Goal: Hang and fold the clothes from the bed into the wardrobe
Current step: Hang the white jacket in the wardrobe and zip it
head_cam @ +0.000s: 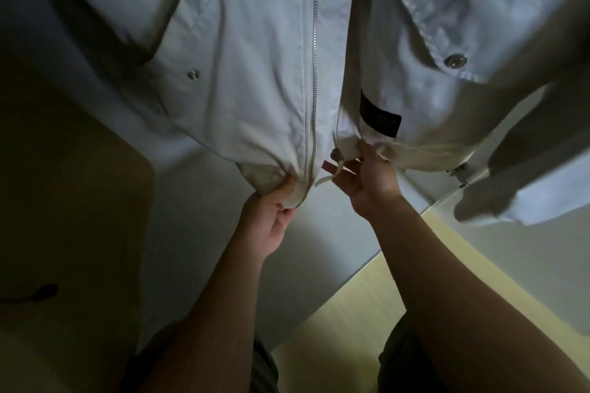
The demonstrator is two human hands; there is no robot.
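Gripping one jacket (255, 80) hem corner in left hand (271, 220), pinching the other in right hand (367, 182), level both zip (314, 73) ends before seating the pin.

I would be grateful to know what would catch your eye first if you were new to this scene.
A pale jacket hangs across the whole upper half of the view, its front open at the bottom. Just below the middle, the left hand grips its bottom edge beside the zip. The right hand pinches the other front edge, under a dark label.
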